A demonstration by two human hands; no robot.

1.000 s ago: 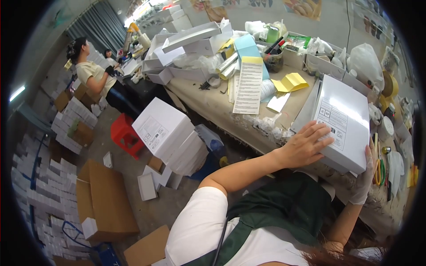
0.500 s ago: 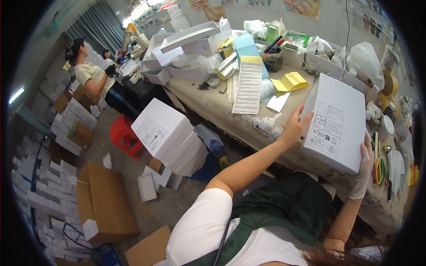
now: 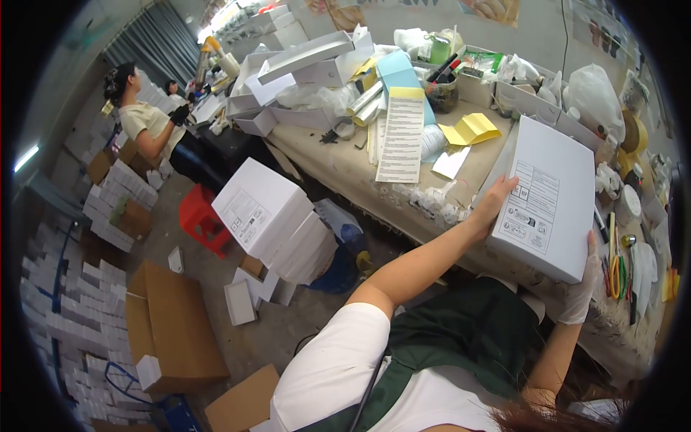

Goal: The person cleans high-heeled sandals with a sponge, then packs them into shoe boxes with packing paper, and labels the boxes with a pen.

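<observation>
- The left hand (image 3: 493, 205) is bare, its fingers (image 3: 506, 189) pressed flat against the near left edge of a white cardboard box (image 3: 551, 198).
- The right hand (image 3: 584, 284), in a thin pale glove, cups the box's lower right corner, fingers curled beneath it.
- The box is flat, rectangular, smooth, with a printed label, held tilted above the cluttered tabletop (image 3: 345, 169).
- Yellow folded paper (image 3: 471, 131) lies just beyond.
</observation>
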